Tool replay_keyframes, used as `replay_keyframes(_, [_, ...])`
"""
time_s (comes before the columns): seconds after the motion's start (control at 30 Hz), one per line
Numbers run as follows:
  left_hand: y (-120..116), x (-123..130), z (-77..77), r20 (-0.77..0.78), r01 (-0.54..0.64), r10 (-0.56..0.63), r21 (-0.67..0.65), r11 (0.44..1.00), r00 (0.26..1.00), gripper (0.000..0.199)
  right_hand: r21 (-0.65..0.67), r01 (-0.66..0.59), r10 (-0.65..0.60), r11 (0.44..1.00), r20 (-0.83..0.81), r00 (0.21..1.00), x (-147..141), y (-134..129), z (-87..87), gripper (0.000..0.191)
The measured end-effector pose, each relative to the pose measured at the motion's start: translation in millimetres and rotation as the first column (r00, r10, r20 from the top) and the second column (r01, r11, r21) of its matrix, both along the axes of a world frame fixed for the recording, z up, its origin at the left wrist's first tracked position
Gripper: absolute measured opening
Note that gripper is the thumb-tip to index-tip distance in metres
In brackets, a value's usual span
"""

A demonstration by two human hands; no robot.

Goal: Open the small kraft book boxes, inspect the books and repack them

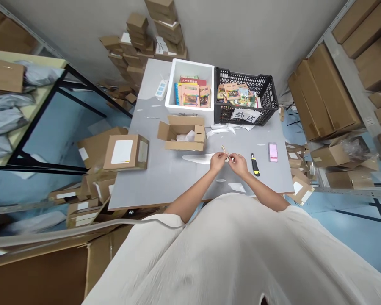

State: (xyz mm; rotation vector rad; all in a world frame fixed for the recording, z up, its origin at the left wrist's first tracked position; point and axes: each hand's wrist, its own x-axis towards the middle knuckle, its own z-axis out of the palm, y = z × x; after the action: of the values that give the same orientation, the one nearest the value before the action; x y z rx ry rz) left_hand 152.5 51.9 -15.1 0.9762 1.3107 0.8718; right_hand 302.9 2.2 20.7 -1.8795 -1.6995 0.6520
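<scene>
Both hands meet above the grey table (158, 178), close to its front edge. My left hand (218, 162) and my right hand (238, 164) pinch a small, thin tan item (223, 148) between their fingertips; what it is cannot be made out. To the right of my right hand lies a black and yellow box cutter (255, 164). Behind my left hand stands an open cardboard box (184, 145) with white paper inside. White paper scraps (236, 187) lie around the hands.
At the back stand a white foam box (190, 112) and a black crate (220, 114), both holding books. A closed carton (123, 165) sits at the left edge, a phone (273, 152) at the right. Shelves and stacked cartons flank the table.
</scene>
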Motion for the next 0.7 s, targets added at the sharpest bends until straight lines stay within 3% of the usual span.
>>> replay_keyframes(0.1, [5,2,3.6,-0.012,-0.075,0.075,0.029,0.997,0.997,0.028,0.045,-0.206,0.196,0.977,0.167,0.966,-3,-3,6.5,0.021])
replay_keyframes(0.17, [9,-2,4.7,-0.028,-0.114,0.115,0.063,0.992,0.993,0.026,0.062,-0.229,0.219,0.971,0.143,0.965,-1,-2,6.0,0.022])
replay_keyframes(0.27, [14,-13,5.6,0.011,-0.128,0.127,0.069,0.989,0.992,0.026,0.095,-0.027,0.031,0.995,-0.045,0.998,8,5,0.3,0.029])
replay_keyframes(0.37, [15,-22,6.3,0.072,-0.105,0.102,0.031,0.994,0.992,0.029,-0.034,0.161,-0.164,0.986,-0.286,0.944,17,13,-5.6,0.036])
replay_keyframes(0.5, [17,-26,7.2,0.078,-0.107,0.107,-0.003,0.994,0.991,0.027,-0.200,0.115,-0.203,0.973,-0.508,0.837,19,17,-8.6,0.035])
replay_keyframes(0.63, [18,-27,9.0,-0.036,-0.220,0.219,-0.015,0.975,0.975,0.019,-0.184,0.165,-0.243,0.969,-0.582,0.776,14,18,-7.1,0.040])
replay_keyframes(0.7, [15,-25,11.2,-0.035,-0.209,0.208,-0.035,0.977,0.978,0.023,-0.159,0.194,-0.250,0.968,-0.568,0.784,11,19,-5.0,0.040])
